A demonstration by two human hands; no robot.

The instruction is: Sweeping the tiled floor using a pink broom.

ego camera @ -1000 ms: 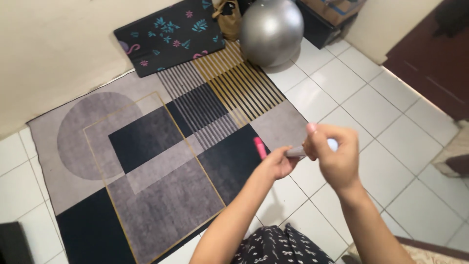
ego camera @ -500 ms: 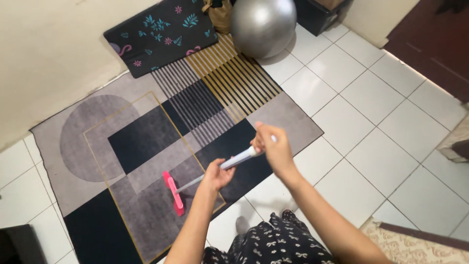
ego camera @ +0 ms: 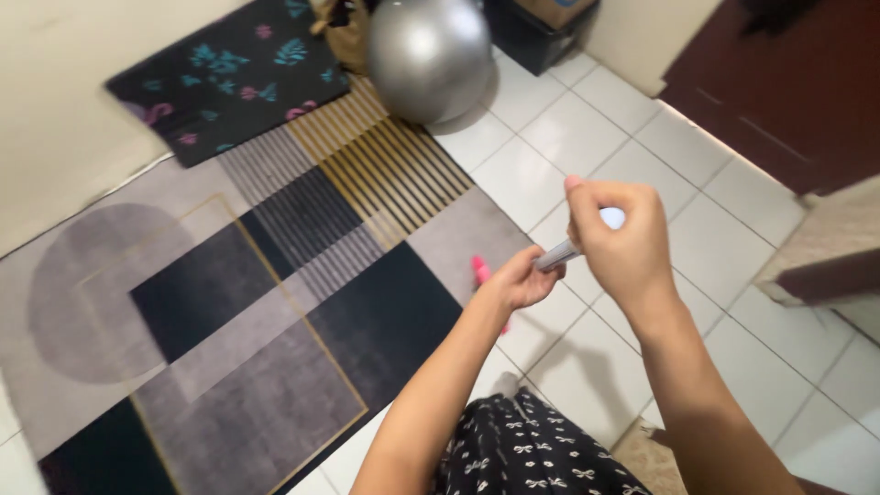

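My left hand (ego camera: 519,284) grips the lower part of a pale handle (ego camera: 557,254) that belongs to a small floor sweeper. My right hand (ego camera: 617,240) is closed around the handle's rounded white top. The sweeper's pink head (ego camera: 480,271) peeks out just left of my left hand, low over the near right edge of a patterned rug (ego camera: 229,302). Most of the head and the thin shaft are hidden behind my left hand and forearm.
A silver exercise ball (ego camera: 429,57) rests at the rug's far corner beside a dark floral mat (ego camera: 220,78) leaning on the wall. White floor tiles (ego camera: 678,229) lie to the right, with a dark wooden door (ego camera: 788,82) and a beige mat (ego camera: 834,247) beyond.
The pink head came back from the middle of the rug to the rug's right edge. Both hands rose and shifted right, and the view swung left to right across the floor.
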